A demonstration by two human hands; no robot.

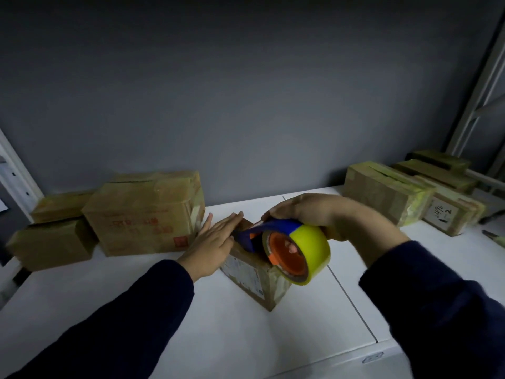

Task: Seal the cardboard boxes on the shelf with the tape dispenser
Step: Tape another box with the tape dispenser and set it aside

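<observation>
Grey wall (246,105) rises behind the white shelf (136,310) where I work on a small cardboard box (251,277), which sits at an angle near the middle of the surface with one corner pointing toward me. My left hand (216,242) lies flat on the far left of the box top, fingers straight and together, pressing down and gripping nothing. My right hand (308,212) is curled over the tape dispenser (287,242) and holds it above the box top, just right of my left fingers. Its blue frame points toward my left hand; whether its front edge touches the lid I cannot tell. The yellowish tape roll (314,250) on its orange hub faces me. At left, against the wall, stands a large box with red print (144,212), with two smaller boxes (52,242) beside it. At right, a row of taped boxes (385,192) runs along the wall, and one carries a handwritten white label (441,214). Pale metal uprights (478,91) frame the far right.
</observation>
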